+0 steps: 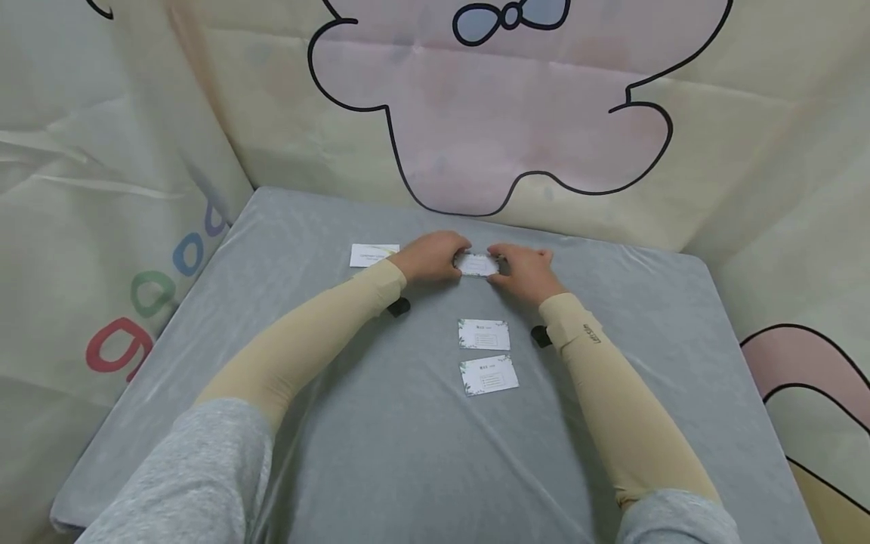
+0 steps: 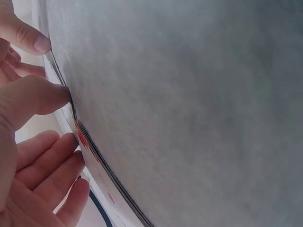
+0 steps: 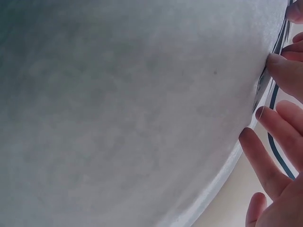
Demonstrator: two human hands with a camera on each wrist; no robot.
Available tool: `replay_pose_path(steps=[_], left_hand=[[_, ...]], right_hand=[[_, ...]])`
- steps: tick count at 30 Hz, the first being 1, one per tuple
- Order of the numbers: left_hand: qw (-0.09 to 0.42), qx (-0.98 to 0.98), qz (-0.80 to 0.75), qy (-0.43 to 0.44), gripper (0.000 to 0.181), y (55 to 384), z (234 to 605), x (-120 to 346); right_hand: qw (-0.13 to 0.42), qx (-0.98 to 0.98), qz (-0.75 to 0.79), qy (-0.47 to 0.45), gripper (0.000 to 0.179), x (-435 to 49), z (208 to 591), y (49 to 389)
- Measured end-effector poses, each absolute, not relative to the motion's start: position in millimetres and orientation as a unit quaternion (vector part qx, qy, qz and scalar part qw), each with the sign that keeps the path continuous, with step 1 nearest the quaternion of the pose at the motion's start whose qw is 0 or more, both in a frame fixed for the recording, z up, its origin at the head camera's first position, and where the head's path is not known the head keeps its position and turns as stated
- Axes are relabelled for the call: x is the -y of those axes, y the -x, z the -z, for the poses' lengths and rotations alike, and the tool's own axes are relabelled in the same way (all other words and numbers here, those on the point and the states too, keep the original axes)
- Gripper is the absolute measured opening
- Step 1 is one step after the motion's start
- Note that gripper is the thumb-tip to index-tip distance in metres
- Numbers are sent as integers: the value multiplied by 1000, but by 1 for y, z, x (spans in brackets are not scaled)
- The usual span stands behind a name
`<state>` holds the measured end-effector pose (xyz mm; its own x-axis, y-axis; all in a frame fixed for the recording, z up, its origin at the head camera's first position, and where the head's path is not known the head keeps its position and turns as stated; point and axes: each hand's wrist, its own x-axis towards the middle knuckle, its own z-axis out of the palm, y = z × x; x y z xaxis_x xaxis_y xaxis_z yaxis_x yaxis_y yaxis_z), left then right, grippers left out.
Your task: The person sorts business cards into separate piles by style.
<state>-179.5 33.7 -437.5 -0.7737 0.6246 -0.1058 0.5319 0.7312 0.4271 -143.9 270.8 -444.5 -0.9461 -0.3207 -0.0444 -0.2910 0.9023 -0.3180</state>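
Card (image 1: 478,265) btwn LH (image 1: 431,256) & RH (image 1: 529,273)

beige left sleeve (image 1: 326,319) hides part of a white rectangular card (image 1: 367,255), white green-cornered rectangular cards (image 1: 484,335) too small to read

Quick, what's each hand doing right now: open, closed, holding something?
Left hand: closed, gripping the left end of a white business card.
Right hand: closed, gripping that card's right end.

Card (image 1: 478,264) (behind two others (image 1: 483,335)) — between hands (image 1: 430,257) (image 1: 526,272)
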Motion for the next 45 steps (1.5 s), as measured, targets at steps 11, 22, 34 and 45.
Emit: replay_pose_path(steps=[11, 22, 34, 45], left_hand=[[100, -930, -166, -313, 68, 169, 435, -34], [86, -915, -161, -360, 68, 66, 422, -36], [118, -928, -150, -320, 59, 38, 422, -38], [101, -928, -162, -320, 50, 41, 426, -43]], right_hand=[[48, -972, 170, 155, 61, -280, 446, 138], [66, -965, 201, 153, 68, -309, 432, 70], [66, -957, 211, 186, 65, -302, 442, 14], [67, -961, 198, 182, 62, -299, 439, 13]])
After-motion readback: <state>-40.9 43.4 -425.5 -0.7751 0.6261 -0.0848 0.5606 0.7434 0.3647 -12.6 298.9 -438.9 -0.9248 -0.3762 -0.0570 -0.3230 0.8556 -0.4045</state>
